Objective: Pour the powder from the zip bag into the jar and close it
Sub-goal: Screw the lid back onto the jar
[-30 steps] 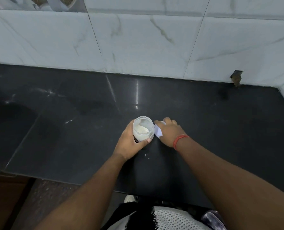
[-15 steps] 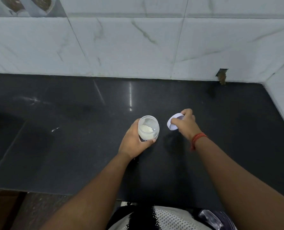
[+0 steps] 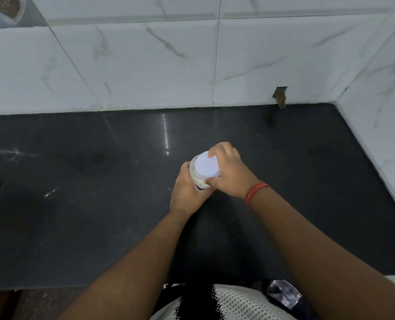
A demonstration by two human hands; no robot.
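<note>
A small clear jar (image 3: 197, 177) with white powder inside stands on the black counter (image 3: 99, 204) near the middle. My left hand (image 3: 187, 192) wraps around its side from the left and front. My right hand (image 3: 229, 172), with a red thread on the wrist, holds a pale round lid (image 3: 207, 167) on top of the jar's mouth, fingers on the lid's rim. The lid sits slightly off to the right, so a strip of the jar's rim shows at the left. No zip bag is in view.
White marble-look tiles form the back wall (image 3: 145, 65) and the right side wall (image 3: 381, 116), meeting in a corner. A small brown hole (image 3: 281, 95) marks the back wall near the counter. The counter's front edge runs close to my body.
My right hand lifted the lid from the counter beside the jar and brought it left onto the jar's mouth. My left hand kept its hold on the jar.
</note>
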